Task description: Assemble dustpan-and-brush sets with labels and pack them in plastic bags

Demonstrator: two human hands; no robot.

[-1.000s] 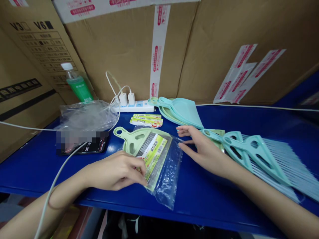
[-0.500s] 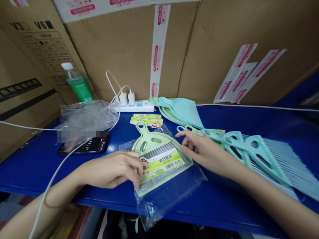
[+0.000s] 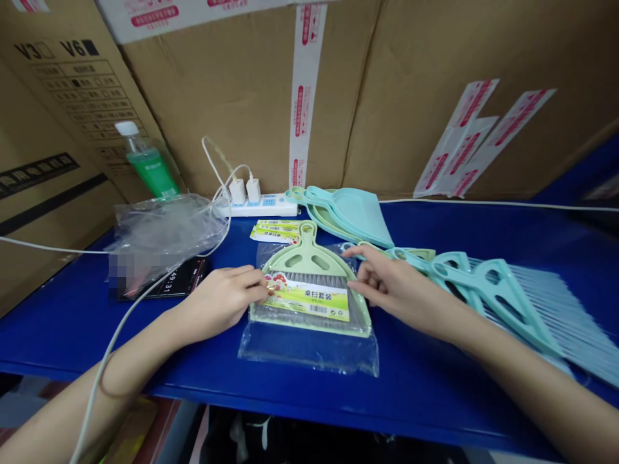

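Observation:
A pale green dustpan-and-brush set lies in a clear plastic bag on the blue table, handle pointing away from me. A green and white label runs across it. My left hand pinches the set's left edge through the bag, fingers closed. My right hand rests against the right edge, fingers curled on the bag.
Stacked teal dustpans and teal brushes lie to the right. Loose labels, a power strip with chargers, a phone, crumpled plastic bags, a green bottle and cardboard boxes stand behind. A white cable crosses my left arm.
The bagged set has been turned clockwise so its handle now points straight away and it lies square in front of me. Both hands have moved with it to its sides.

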